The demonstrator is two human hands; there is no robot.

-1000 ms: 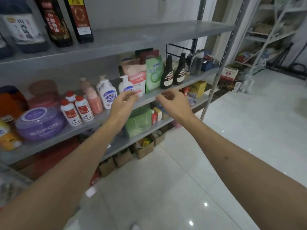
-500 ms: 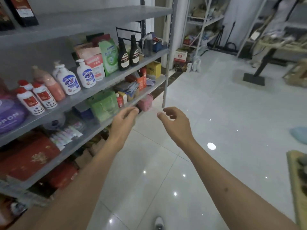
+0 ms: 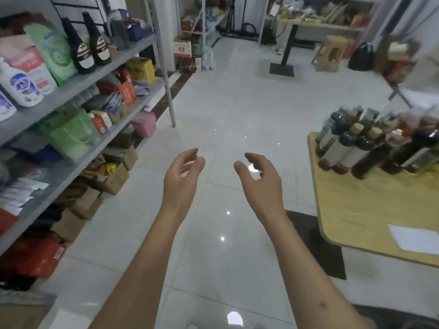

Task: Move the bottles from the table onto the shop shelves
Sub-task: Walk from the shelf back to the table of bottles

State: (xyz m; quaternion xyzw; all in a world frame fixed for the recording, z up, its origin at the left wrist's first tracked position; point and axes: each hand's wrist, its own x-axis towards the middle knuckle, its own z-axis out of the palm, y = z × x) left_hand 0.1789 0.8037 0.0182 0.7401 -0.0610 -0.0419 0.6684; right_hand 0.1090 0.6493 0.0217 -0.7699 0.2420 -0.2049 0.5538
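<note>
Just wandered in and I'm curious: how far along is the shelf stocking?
Done: two dark bottles already stand on the shelf. In hand: nothing; the left hand and right hand are empty, fingers loosely curled, over the floor. Left: a cluster of bottles still waits on the wooden table.

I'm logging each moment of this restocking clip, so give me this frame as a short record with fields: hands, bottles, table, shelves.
left hand: empty, fingers loosely curled, over the floor
right hand: empty, fingers loosely curled, over the floor
bottles: clustered upright on the table, to the right
table: wooden, also bears a white paper
shelves: to the left, two dark bottles among the goods
</note>
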